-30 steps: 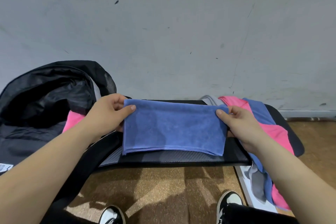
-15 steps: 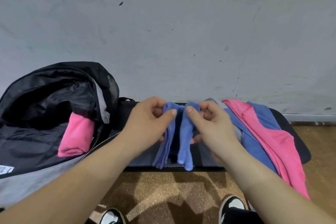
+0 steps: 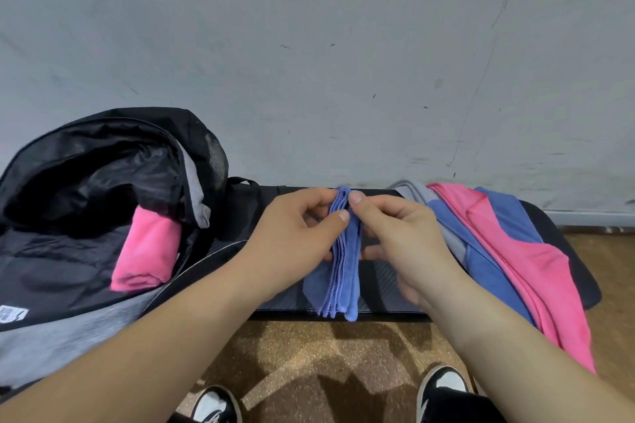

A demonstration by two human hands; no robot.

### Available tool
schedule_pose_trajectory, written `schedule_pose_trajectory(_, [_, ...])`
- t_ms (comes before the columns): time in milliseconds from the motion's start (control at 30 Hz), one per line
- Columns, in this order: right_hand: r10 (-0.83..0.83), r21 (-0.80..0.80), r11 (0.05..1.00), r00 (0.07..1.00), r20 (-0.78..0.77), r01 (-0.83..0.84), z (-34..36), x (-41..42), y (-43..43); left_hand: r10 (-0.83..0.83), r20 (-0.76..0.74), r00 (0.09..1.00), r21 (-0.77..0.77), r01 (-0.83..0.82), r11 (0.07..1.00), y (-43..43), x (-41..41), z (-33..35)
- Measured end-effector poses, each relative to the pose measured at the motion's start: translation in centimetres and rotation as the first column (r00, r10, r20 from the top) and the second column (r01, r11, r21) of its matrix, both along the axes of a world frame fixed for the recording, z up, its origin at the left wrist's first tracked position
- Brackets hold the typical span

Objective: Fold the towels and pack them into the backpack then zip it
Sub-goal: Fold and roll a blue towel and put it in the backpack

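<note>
Centre of frame: the left hand (image 3: 295, 233) and right hand (image 3: 402, 237) pinch the top edge of the blue towel (image 3: 340, 285) between thumbs and fingers. It hangs as a narrow, many-layered strip over the front edge of the tabletop (image 3: 381, 292). A second ago it was stretched wide between the hands; its halves have since been brought face to face, closing another fold. Left: the open backpack (image 3: 86, 161) holds one folded pink towel (image 3: 147, 251). Right: a heap of unfolded towels (image 3: 508, 251) remains, so the task is probably well short of zipping.

Blue towel (image 3: 344, 271) folded (held upright), backpack (image 3: 103, 161) open
</note>
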State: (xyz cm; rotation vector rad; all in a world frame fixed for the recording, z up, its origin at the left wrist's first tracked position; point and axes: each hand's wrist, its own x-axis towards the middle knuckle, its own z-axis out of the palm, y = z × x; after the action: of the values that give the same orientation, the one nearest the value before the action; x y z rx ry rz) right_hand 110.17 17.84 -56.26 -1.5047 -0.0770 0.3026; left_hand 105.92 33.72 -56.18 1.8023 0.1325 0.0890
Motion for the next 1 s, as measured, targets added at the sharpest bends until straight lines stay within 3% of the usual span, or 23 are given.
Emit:
schedule_pose_trajectory(133, [0.069,0.062,0.996,0.993,-0.095,-0.063,0.4,-0.3,0.1,-0.015,0.073,0.997,0.246,-0.003,0.969,-0.2,-0.7,-0.5])
schedule_pose_trajectory(267, [0.046,0.115,0.993,0.988,-0.145,-0.029,0.6,-0.1,0.2,0.089,0.115,0.989,0.195,-0.110,0.975,0.8,-0.2,-0.1])
schedule_pose_trajectory(333, [-0.048,-0.029,0.998,0.999,-0.018,0.047,0.0,0.7,-0.2,0.104,0.078,0.991,0.181,-0.117,0.977,1.6,0.1,0.2])
schedule_pose_trajectory(400, [-0.078,-0.172,0.981,0.996,0.053,0.086,-0.7,1.7,-1.0,0.084,0.019,0.996,0.052,-0.085,0.995,2.2,0.1,0.5])
schedule_pose_trajectory(433, [-0.029,-0.179,0.983,1.000,0.002,0.029,-0.9,2.3,-1.5,0.065,-0.002,0.998,-0.052,-0.065,0.997,2.4,0.1,0.6])
schedule_pose_trajectory(533, [0.252,0.060,0.968,0.948,-0.193,-0.245,-1.2,3.0,-2.5,0.028,-0.058,0.998,-0.329,-0.046,0.943,2.7,0.1,1.1])
schedule_pose_trajectory(633, [0.225,0.178,0.965,0.954,-0.196,-0.191,-1.1,2.9,-2.1,0.010,-0.153,0.988,-0.421,-0.074,0.904,3.2,0.4,1.1])
schedule_pose_trajectory(800, [0.155,0.188,0.975,0.970,-0.190,-0.119,-0.9,2.4,-1.5,0.083,-0.280,0.956,-0.290,-0.167,0.942,3.3,0.8,0.0])
schedule_pose_trajectory(1000, [0.129,0.124,0.986,0.986,-0.109,-0.115,-0.6,1.5,-0.7,0.279,-0.185,0.942,-0.040,-0.291,0.956,2.1,0.8,-1.1])
